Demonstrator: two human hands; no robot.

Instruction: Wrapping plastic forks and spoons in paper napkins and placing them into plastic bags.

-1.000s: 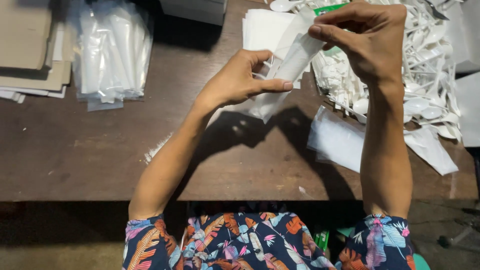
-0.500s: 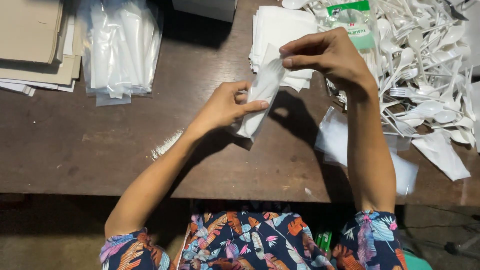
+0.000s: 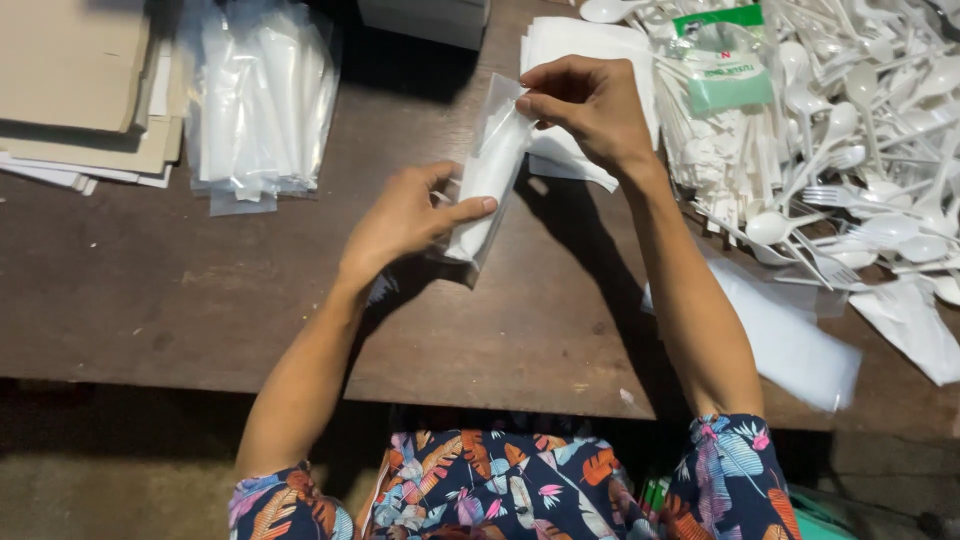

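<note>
Head view, looking down over my forearms: my left hand (image 3: pixel 405 215) holds a slim clear plastic sleeve with something white packed inside (image 3: pixel 487 175), thumb laid across its lower front and the other fingers curled behind, so that grip is pressed together on the packet's lower half. My right hand (image 3: pixel 590 105) is at the sleeve's upper end, thumb and forefinger pinching the open mouth of the film, the rest of the fingers bent over it. The sleeve hangs tilted between the two hands, above the dark brown wooden table (image 3: pixel 200 290), touching nothing but my fingers. Judging from how things lie, this one packet is filled or nearly so, since the white contents reach most of its length, though I cannot tell exactly what is inside or whether the mouth is closed yet. Some work looks finished: a pile of clear filled plastic sleeves (image 3: pixel 255 105) rests to the far left, beside a stack of flat brown cardboard sheets (image 3: pixel 75 85). Much seems left: a large loose heap of white plastic spoons and forks (image 3: pixel 860 130) spreads over the right side, with a small green-and-clear packet (image 3: pixel 725 60) lying on it. A stack of folded white paper napkins (image 3: pixel 575 50) sits just behind my right hand, and flat empty clear bags (image 3: pixel 790 340) lie near my right forearm.
</note>
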